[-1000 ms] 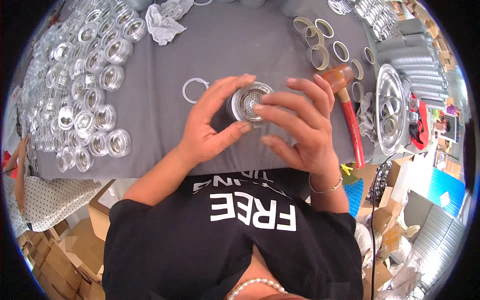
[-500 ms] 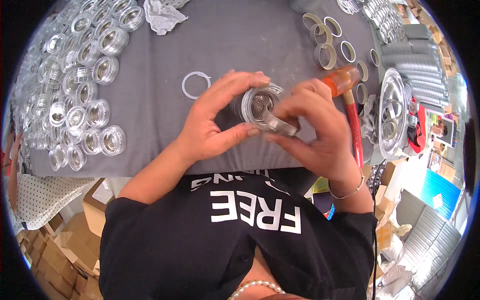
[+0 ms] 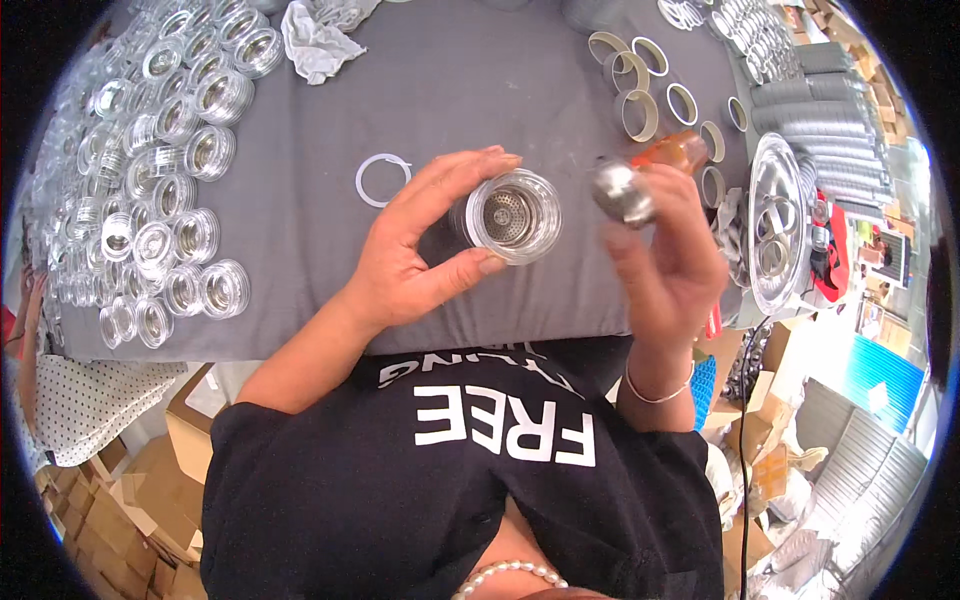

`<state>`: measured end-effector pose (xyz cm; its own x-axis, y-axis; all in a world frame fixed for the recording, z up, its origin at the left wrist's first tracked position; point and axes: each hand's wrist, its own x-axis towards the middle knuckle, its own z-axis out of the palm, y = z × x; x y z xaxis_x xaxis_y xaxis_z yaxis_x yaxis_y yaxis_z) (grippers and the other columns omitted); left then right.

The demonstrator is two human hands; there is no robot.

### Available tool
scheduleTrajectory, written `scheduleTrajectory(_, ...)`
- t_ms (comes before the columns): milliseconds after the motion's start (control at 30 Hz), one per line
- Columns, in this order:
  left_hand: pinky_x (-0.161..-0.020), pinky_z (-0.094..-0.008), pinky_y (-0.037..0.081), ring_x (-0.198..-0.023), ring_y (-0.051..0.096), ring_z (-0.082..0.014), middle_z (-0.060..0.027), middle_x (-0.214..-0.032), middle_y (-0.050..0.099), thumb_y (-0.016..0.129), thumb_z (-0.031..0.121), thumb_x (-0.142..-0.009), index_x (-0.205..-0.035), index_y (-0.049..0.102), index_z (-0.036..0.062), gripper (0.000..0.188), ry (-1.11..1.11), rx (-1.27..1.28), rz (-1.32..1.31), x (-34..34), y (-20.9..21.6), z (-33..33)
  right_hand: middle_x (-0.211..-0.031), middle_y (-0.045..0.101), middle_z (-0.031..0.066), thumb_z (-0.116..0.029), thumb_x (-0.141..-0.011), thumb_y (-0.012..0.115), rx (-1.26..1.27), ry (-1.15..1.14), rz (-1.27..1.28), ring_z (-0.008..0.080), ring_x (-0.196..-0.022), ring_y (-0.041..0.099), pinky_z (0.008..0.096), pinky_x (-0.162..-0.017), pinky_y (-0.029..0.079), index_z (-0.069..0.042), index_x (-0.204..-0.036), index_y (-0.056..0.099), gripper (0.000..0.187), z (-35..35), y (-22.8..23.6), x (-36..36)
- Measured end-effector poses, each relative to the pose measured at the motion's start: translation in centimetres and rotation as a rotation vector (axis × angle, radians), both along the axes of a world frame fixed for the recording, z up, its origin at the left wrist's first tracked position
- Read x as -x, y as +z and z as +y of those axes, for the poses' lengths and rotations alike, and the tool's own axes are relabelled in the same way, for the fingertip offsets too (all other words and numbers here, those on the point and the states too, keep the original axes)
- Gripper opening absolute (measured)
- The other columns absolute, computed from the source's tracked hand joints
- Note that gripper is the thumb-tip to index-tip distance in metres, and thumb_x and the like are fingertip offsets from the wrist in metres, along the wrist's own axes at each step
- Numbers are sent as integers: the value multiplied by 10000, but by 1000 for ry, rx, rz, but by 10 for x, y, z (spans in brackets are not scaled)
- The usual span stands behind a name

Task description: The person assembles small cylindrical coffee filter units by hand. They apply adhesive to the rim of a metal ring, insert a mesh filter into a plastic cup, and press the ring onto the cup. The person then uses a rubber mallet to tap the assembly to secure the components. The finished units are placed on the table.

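My left hand [image 3: 408,240] wraps round the side of a clear glass jar [image 3: 545,222], thumb near me and fingers on the far side. The jar's open mouth is tipped toward me, and a round perforated metal disc [image 3: 505,215] shows inside it. To the jar's right, my raised right hand [image 3: 672,255] pinches a shiny, rounded metal piece [image 3: 622,193], blurred by motion, so its exact kind does not show. Partly hidden behind that hand is a hammer with an orange head [image 3: 685,150]. A thin white ring [image 3: 359,182] lies on the cloth left of the jar.
Many glass jars [image 3: 208,152] crowd the left side of the grey-clothed table [image 3: 480,90]. Several beige rings [image 3: 640,117] lie at the far right, near a shiny tray [image 3: 757,230] and stacked metal parts [image 3: 830,100]. A crumpled white cloth [image 3: 318,45] lies at the far left.
My right hand has drawn away from the jar's mouth to the right, carrying the metal piece. The jar stays in my left hand, its mouth now uncovered.
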<state>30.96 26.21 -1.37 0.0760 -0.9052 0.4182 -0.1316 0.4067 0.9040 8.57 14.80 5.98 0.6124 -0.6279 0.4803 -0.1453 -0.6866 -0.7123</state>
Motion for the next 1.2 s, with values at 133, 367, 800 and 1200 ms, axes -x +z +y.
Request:
scheduleTrajectory(133, -1188, -459, 340, -1403, 487, -324, -195, -1477, 554, 751, 178, -851, -1460, 523, -29, 683, 1, -10, 16, 1, 1, 0, -1091, 712, -6, -390, -850, 759, 516, 38, 415, 287, -1233, 567, 518, -1158, 287, -142, -1101, 754, 352, 16, 20, -20)
scheduleTrajectory(367, -1174, -454, 360, -1394, 493, -318, -188, -1487, 546, 733, 161, -857, -1463, 522, -18, 667, -31, 0, 60, 2, -3, 1, -1194, 707, -30, -559, -819, 725, 590, 41, 652, 278, -1423, 453, 562, -1205, 148, -147, -1153, 759, 531, 38, 30, -24)
scheduleTrajectory(800, -1116, -432, 432, -1324, 565, -318, -135, -1426, 616, 782, 180, -849, -1422, 578, 38, 625, 57, 43, 32, 3, 1, 0, -1186, 700, 28, -253, -716, 824, 446, 82, 645, 257, -1439, 483, 590, -1220, 161, -80, -1126, 740, 452, 43, 37, -35)
scheduleTrajectory(1200, -1132, -428, 403, -1320, 547, -310, -145, -1438, 595, 766, 242, -878, -1435, 557, 16, 637, 33, 20, 46, 4, -6, -1, -1111, 751, 20, -141, -763, 807, 487, 101, 670, 265, -1356, 572, 563, -1218, 223, -86, -1051, 761, 297, 35, 44, -44)
